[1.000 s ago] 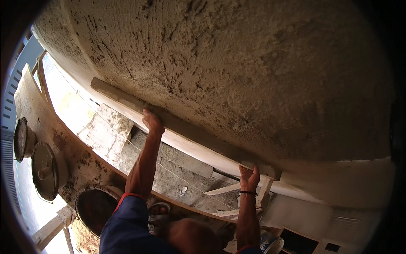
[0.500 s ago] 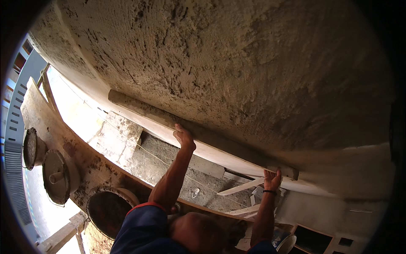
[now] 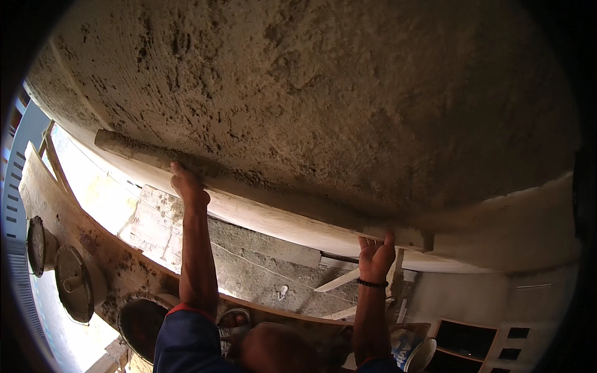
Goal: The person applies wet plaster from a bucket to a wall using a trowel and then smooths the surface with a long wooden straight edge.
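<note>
A long wooden straightedge lies slantwise against the wet, rough mortar on the wall, its left end higher in view than its right. Dark mortar clings along its upper edge. My left hand grips the lower edge left of the middle, thumb side up against the board. Near the right end, my right hand, with a dark bead bracelet at the wrist, holds the same edge from below. Both arms are raised and outstretched. The fingertips behind the board are partly hidden.
I am on a mortar-stained plank. Two buckets and a dark round container stand on it at left. A foot shows between my arms. Far below lies the ground. A white-and-blue pail is at lower right.
The straightedge and both hands sit farther left in view, my left hand most of all. My hands appear wider apart. The view itself has also shifted somewhat.
</note>
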